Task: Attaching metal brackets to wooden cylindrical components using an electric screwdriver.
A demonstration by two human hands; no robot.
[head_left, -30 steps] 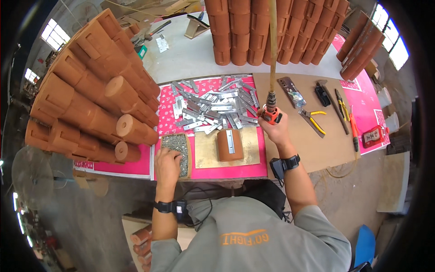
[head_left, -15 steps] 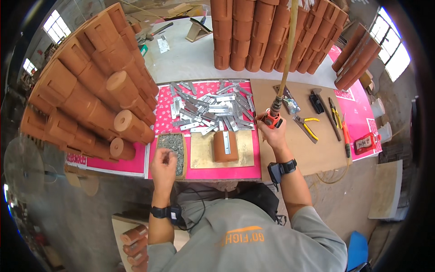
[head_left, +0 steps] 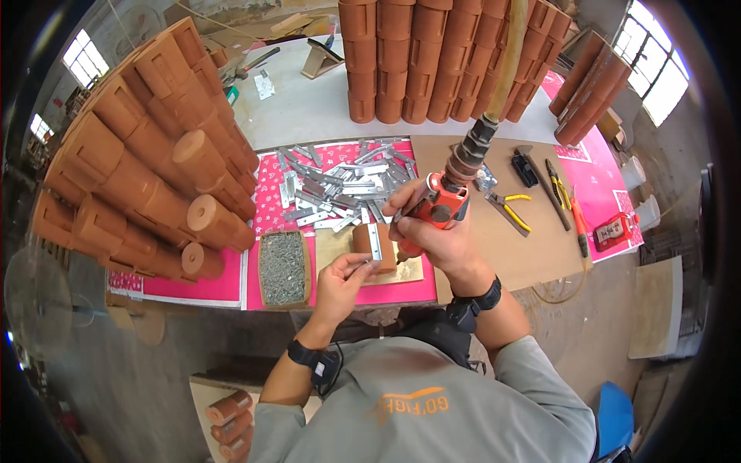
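A short brown cylinder (head_left: pixel 360 238) lies on a tan board (head_left: pixel 330 247) in front of me, a silver metal strip (head_left: pixel 376 243) along its top. My left hand (head_left: pixel 340 285) is at the strip's near end, thumb and fingers pinched together; what is between them is too small to make out. Wrapped in my right hand (head_left: pixel 448 245) is a red air screwdriver (head_left: pixel 441 207), tilted, its hose rising from the upper end. The driver's lower end is by the cylinder's right side. Beside my left hand, small grey screws (head_left: pixel 283 266) fill a shallow box (head_left: pixel 263 287).
Loose metal strips (head_left: pixel 351 185) are heaped beyond the cylinder. Brown cylinders stand stacked at left (head_left: pixel 127 166) and at the back (head_left: pixel 417 73). On the right lie yellow-handled pliers (head_left: pixel 513 212), a hammer (head_left: pixel 544 181) and a red case (head_left: pixel 615 230). The hose (head_left: pixel 509 62) hangs from above.
My left hand has moved right from the screw box to the strip on the cylinder. My right hand has brought the screwdriver nearer, left and down beside the cylinder.
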